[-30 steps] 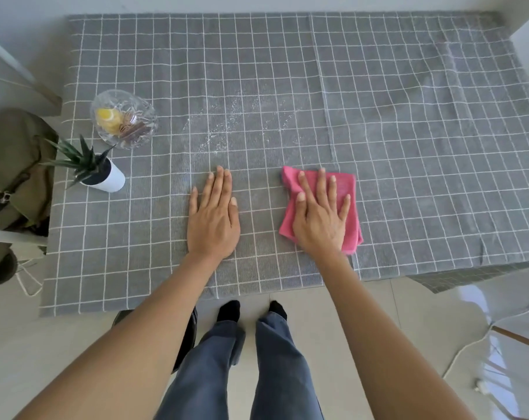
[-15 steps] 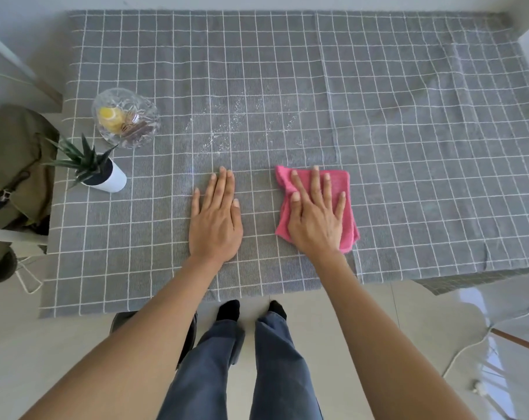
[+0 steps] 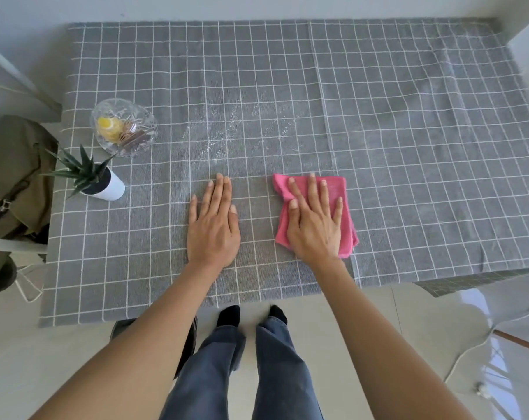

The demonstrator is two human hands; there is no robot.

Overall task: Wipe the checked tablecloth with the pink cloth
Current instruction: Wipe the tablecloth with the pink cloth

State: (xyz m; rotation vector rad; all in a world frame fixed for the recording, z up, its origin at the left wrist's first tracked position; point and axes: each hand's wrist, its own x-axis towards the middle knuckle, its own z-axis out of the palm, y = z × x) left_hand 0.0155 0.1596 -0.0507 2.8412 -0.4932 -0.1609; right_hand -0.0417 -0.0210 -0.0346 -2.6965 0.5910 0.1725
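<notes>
Grey checked tablecloth (image 3: 408, 147); white specks (image 3: 226, 131) just beyond both hands. Right hand (image 3: 314, 225) flat, pressing pink cloth (image 3: 335, 186); left hand (image 3: 213, 231) flat, empty, nearer specks.

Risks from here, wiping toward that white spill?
1. The white crumbs lie beyond the pink cloth and to its left; a forward stroke could scatter them.
2. A leftward sweep may knock the glass bowl or potted plant.
3. The checked tablecloth could bunch; only the left hand pins it.
</notes>
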